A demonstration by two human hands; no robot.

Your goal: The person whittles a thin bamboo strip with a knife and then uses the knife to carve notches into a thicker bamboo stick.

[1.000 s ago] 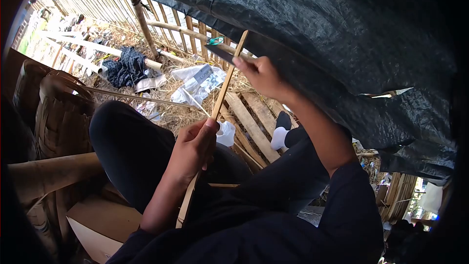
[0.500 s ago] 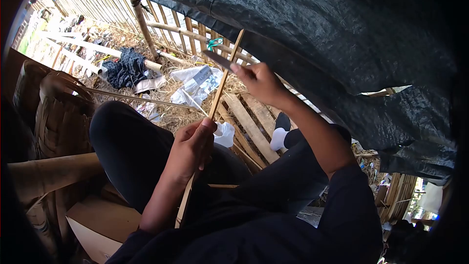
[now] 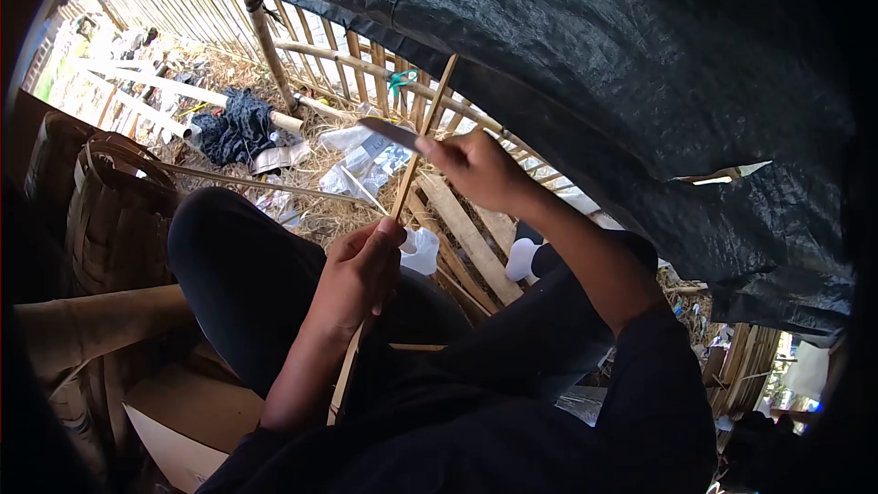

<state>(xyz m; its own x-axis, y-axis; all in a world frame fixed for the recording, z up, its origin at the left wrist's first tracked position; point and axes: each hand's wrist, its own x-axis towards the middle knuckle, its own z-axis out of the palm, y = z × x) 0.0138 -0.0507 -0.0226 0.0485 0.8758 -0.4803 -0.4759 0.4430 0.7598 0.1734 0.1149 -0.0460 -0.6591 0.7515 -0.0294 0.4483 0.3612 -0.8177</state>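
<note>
A long, thin bamboo strip (image 3: 406, 187) slants up and away from my lap, its far end near the black tarp. My left hand (image 3: 358, 267) is closed around the strip above my knees, and the strip's lower part runs down along my forearm. In my right hand (image 3: 479, 172) is a knife (image 3: 390, 133), its handle hidden in the closed fingers. The dark blade points left and crosses the strip partway up from my left hand.
Wooden slats (image 3: 466, 229) lie on straw between my legs, with plastic wrappers (image 3: 370, 165) beyond. A black tarp (image 3: 585, 64) hangs at the right and overhead. To the left stands a woven basket (image 3: 114, 229), with a thick bamboo pole (image 3: 101, 325) and a cardboard box (image 3: 187, 416) nearby.
My right hand has moved the knife down the strip, slightly toward my left hand and to the left. My left hand has stayed in place on the strip.
</note>
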